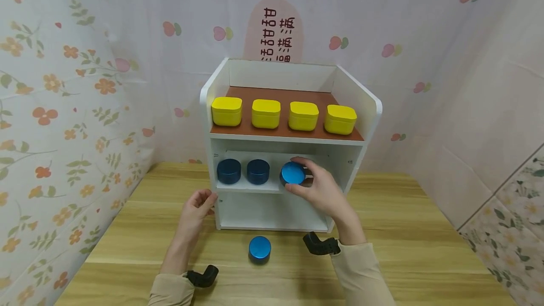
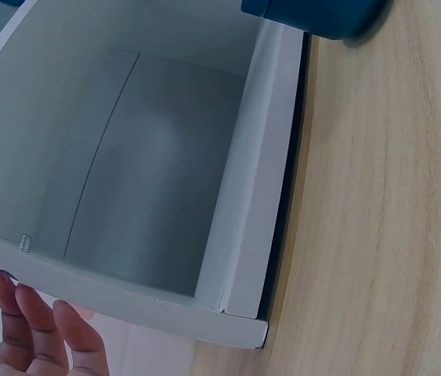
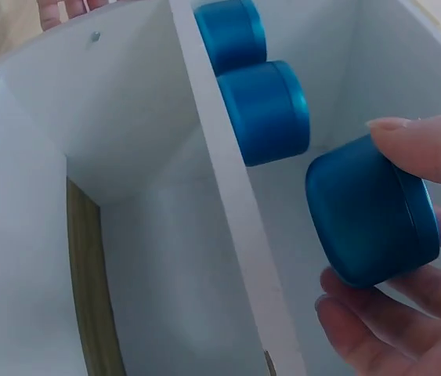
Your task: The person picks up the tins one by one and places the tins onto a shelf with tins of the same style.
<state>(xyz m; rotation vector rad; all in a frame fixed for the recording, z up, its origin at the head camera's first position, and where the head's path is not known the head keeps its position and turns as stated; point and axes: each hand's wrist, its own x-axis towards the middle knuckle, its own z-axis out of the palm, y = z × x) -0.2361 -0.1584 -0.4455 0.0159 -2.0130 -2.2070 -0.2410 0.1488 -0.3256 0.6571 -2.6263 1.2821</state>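
My right hand (image 1: 320,190) grips a round blue tin (image 1: 293,173) between thumb and fingers, at the right part of the middle shelf. In the right wrist view this tin (image 3: 369,215) is tilted, with the thumb over its lid edge and fingertips below. Two more blue tins (image 1: 229,171) (image 1: 258,171) stand in a row on that shelf, to the left. My left hand (image 1: 197,209) is at the left side panel of the white shelf unit (image 1: 272,209), its fingers (image 2: 40,321) loosely bent right by the panel's outer face, holding nothing.
Another blue tin (image 1: 259,248) stands on the wooden table (image 1: 403,230) in front of the unit. Several yellow lidded boxes (image 1: 266,114) line the brown top shelf (image 1: 280,95). White side walls bound the shelves, and a patterned curtain (image 1: 170,70) hangs behind.
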